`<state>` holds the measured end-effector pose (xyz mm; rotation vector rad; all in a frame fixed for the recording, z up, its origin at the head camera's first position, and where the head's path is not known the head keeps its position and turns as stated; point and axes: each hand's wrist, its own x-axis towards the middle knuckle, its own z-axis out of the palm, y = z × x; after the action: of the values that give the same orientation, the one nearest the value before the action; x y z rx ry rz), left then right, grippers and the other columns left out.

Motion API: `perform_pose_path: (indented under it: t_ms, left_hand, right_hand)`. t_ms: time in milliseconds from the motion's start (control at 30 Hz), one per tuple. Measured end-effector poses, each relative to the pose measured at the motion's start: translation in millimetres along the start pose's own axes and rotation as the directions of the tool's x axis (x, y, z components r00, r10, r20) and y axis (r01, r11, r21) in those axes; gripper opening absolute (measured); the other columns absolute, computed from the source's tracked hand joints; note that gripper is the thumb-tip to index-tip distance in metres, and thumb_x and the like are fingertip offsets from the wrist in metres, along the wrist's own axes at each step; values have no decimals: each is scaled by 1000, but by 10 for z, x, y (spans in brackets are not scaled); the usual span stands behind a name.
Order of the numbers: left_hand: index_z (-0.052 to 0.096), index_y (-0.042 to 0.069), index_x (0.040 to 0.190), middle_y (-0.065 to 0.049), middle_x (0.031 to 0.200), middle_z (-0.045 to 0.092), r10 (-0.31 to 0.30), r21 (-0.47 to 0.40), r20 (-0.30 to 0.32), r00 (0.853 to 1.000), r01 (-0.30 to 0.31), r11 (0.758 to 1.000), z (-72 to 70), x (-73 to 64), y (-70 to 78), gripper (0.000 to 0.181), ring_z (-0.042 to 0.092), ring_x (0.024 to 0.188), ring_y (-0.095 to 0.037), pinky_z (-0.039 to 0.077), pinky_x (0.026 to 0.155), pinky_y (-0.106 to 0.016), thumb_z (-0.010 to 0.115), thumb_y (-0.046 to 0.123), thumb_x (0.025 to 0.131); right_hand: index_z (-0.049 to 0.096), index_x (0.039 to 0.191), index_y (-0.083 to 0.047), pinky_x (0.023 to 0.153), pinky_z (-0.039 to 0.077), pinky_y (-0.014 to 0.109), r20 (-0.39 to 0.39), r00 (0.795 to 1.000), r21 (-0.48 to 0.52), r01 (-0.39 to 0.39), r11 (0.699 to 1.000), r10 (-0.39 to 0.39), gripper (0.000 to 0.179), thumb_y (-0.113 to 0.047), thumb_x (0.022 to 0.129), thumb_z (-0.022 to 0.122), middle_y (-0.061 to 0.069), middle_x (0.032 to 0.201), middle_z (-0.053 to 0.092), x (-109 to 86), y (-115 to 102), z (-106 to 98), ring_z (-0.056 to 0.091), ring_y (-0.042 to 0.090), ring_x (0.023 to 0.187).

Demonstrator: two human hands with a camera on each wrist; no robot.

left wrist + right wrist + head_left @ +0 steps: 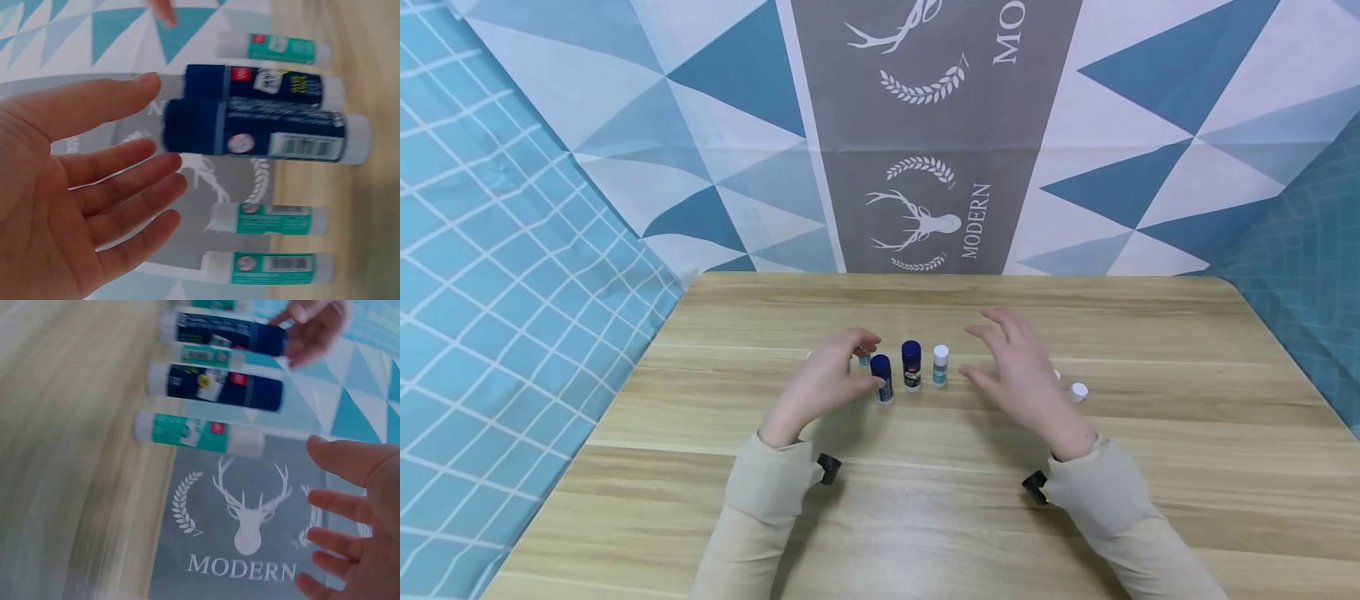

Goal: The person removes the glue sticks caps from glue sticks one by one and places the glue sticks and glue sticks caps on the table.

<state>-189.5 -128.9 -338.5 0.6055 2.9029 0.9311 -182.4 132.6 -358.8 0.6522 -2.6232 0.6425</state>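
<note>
Two dark blue glue sticks stand upright on the table: a nearer one and one just right of it. A green glue stick with a white cap stands further right. My left hand is beside the nearer blue stick, thumb and fingers spread around its cap area; the left wrist view shows the palm with nothing in it. My right hand hovers right of the white-capped stick, fingers apart and holding nothing. Two more green glue sticks appear in the left wrist view, partly hidden by the left hand in the head view.
Small white objects, one a short cylinder, are on the table right of my right hand. The wooden table meets a patterned cloth backdrop at its far edge. A blue checked cloth hangs along the left side.
</note>
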Motion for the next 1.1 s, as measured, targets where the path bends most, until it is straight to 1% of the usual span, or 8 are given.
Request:
perform_pose_path:
  t_ms: [133,300,433,600,700,767,933,1100]
  left_hand:
    - [50,6,125,-8,109,60,2,-3,0,1000,-2,1000,91,26,-26,58,57,100,-21,47,83,-37,74,21,74]
    - [53,6,121,-7,107,61,-9,-4,0,1000,9,1000,204,42,-81,54,57,97,-21,48,81,-36,75,20,73]
    - [57,4,112,-7,99,63,-3,12,-2,1000,3,1000,276,47,-116,45,59,92,-22,48,79,-35,75,16,73]
    - [58,4,105,-8,90,64,-29,50,-11,1000,30,998,330,45,-138,40,61,85,-26,49,73,-35,76,16,72]
    - [59,5,102,-8,86,64,-40,69,-13,999,41,997,354,46,-150,38,61,80,-24,49,69,-33,76,18,71]
    - [59,6,98,-7,85,64,-43,78,-5,999,43,996,365,45,-164,34,60,78,-21,49,68,-31,76,19,71]
    - [60,9,92,-4,84,64,-24,88,-2,1000,24,996,391,43,-184,26,59,76,-16,49,69,-30,75,19,73]
    - [62,8,89,-4,82,63,5,114,-12,1000,-4,993,396,44,-166,20,57,73,-15,48,66,-28,73,18,75]
  right_hand:
    - [56,116,-5,103,25,54,-9,998,-50,57,997,-58,45,-28,79,69,18,135,40,36,-128,74,32,36,127]
    - [61,110,-8,104,27,52,-38,995,-32,95,995,-97,38,-29,79,69,16,133,43,109,-263,191,35,33,127]
    - [64,105,-9,103,29,51,-49,991,-10,122,992,-122,34,-31,79,69,16,131,45,168,-365,314,37,33,125]
    - [65,105,-10,105,27,48,-8,995,3,100,995,-100,35,-34,80,68,15,132,46,213,-469,442,37,32,126]
    - [64,106,-10,106,26,48,9,996,8,94,996,-94,37,-36,80,67,15,133,45,227,-504,490,36,32,127]
    - [64,105,-11,106,27,48,4,995,9,103,995,-103,37,-37,80,66,14,132,46,240,-526,512,36,32,127]
    - [64,103,-10,105,29,47,-19,993,14,119,993,-118,35,-36,80,67,14,131,46,259,-565,558,37,30,126]
    - [64,102,-9,105,28,46,-8,994,20,106,994,-106,35,-36,80,67,14,132,46,262,-587,586,36,30,127]
